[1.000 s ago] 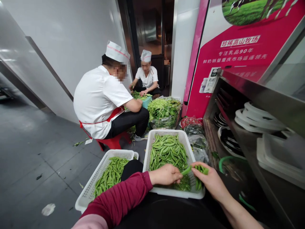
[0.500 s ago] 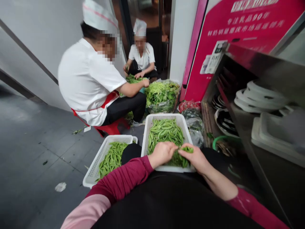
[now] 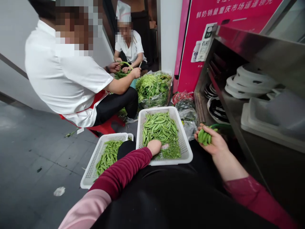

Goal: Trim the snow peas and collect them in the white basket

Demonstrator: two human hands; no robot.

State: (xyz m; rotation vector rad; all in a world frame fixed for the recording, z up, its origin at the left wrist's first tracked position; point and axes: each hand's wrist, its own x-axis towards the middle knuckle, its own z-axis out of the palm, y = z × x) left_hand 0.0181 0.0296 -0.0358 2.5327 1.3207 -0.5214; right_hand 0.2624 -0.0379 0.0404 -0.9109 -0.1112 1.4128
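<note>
My right hand (image 3: 214, 141) is closed round a small bunch of green pea pods (image 3: 204, 136), held to the right of a white plastic basket (image 3: 187, 149). Inside that basket, at its near end, rests my left hand (image 3: 154, 147); its fingers are hidden below the back of the hand. Flat pea pods (image 3: 160, 127) heap the basket's far part. Beside my left hand lies a pile of small green trimmings (image 3: 172, 150). The basket sits at my lap.
A second white basket (image 3: 89, 170) with pea pods stands at lower left. Two co-workers in white, one nearer (image 3: 64, 76) and one farther (image 3: 131, 46), handle greens by a big bag of leafy greens (image 3: 153, 89). At right is a metal shelf (image 3: 257, 127) with plates (image 3: 250, 82).
My hands have parted: the right moved right with pea pods, the left dropped into the basket. The view has shifted, and the nearer co-worker now holds up a green stem.
</note>
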